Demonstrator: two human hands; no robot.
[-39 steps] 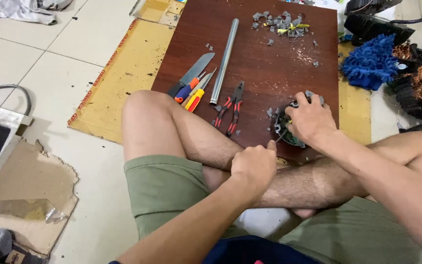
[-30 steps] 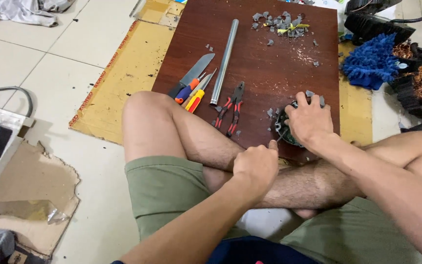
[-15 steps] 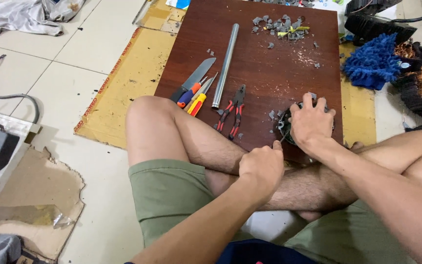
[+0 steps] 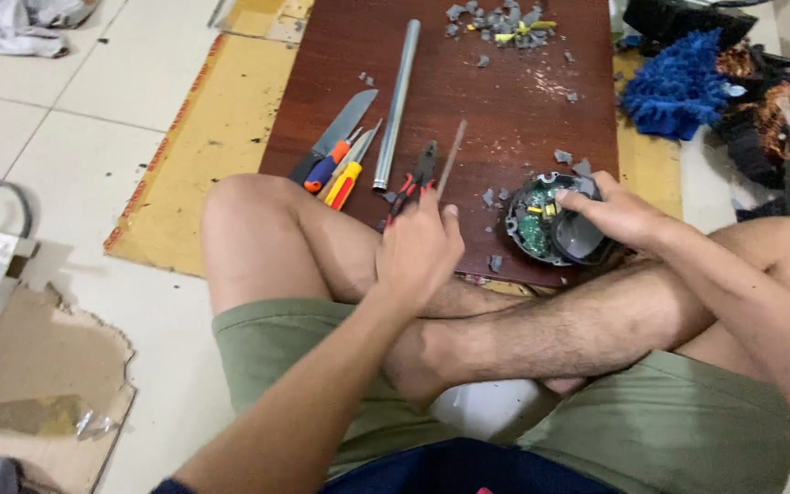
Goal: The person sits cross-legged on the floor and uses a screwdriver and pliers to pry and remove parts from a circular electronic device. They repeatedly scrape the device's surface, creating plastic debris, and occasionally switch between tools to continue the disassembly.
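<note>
I sit cross-legged on the floor in front of a dark brown board [image 4: 505, 101]. My left hand [image 4: 418, 252] grips a thin rod-like tool [image 4: 452, 157] that points up and away over the board. My right hand [image 4: 619, 215] holds a round grey device [image 4: 555, 224] at the board's near edge; its green circuit board shows inside. Red-handled pliers [image 4: 413, 183] lie just beside the left hand.
A metal tube [image 4: 397, 105], a knife [image 4: 336, 133] and coloured screwdrivers [image 4: 345, 174] lie on the board's left. Grey plastic fragments [image 4: 500, 23] pile at its far end. A blue fluffy cloth [image 4: 678, 82] and dark parts lie right; torn cardboard [image 4: 38, 402] lies left.
My left hand rose from my shin and now holds the thin tool above the board. My right hand shifted on the round device, uncovering its circuit board. The camera moved closer.
</note>
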